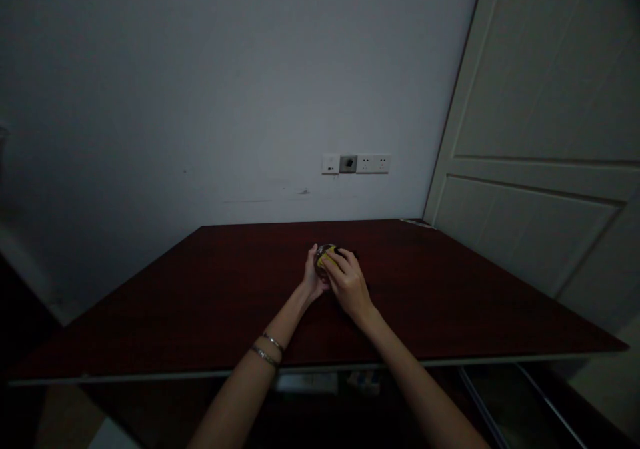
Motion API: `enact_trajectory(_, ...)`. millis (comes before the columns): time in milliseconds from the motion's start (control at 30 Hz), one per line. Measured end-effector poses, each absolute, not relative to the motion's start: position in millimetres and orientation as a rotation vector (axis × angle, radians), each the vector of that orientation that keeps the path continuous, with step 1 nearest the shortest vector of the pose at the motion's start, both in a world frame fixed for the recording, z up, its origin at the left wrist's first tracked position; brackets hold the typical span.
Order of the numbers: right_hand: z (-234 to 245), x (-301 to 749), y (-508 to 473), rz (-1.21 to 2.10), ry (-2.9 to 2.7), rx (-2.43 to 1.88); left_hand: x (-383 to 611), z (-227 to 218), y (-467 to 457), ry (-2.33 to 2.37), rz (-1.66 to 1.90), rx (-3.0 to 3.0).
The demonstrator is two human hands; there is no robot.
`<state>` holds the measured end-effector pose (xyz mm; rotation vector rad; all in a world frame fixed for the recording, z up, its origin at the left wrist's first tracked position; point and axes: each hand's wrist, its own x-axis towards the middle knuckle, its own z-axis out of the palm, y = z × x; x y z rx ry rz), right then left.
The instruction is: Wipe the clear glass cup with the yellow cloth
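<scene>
Over the middle of the dark red table, both hands meet around a small round object [326, 249], dark and shiny at its rim with a yellow patch [327, 259] on the side facing me. It is too small and dim to name its kind. My left hand [313, 277] wraps its left and lower side, thumb up along the edge. Across the top and right lies my right hand [347, 279], its fingertips bent onto the yellow patch. Whether that yellow is part of the object or a separate piece under the fingers, I cannot tell. Two bracelets [269, 349] circle my left wrist.
The dark red tabletop [225, 302] reaches back to a pale wall with sockets [373, 163]. A panelled white door [530, 169] stands at the right. Below the front edge are dim items [307, 383] and metal rails [483, 405].
</scene>
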<state>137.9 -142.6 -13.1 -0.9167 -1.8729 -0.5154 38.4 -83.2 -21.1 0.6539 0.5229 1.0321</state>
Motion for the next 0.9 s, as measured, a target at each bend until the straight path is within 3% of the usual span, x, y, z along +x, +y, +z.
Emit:
enact_trajectory(367,-9,145,-132,-0.431,-1.796,-0.887,39,-24,-84,0.596,0.890,0.688)
enact_trajectory(633,-20,133,-140,-0.482,-1.882,-0.836,45,-21,-86,0.411,1.105,0.547)
enact_trajectory(900,-11,151,-129,-0.477,-1.830,-0.894,43,-26,-85,0.661,0.902,0.683)
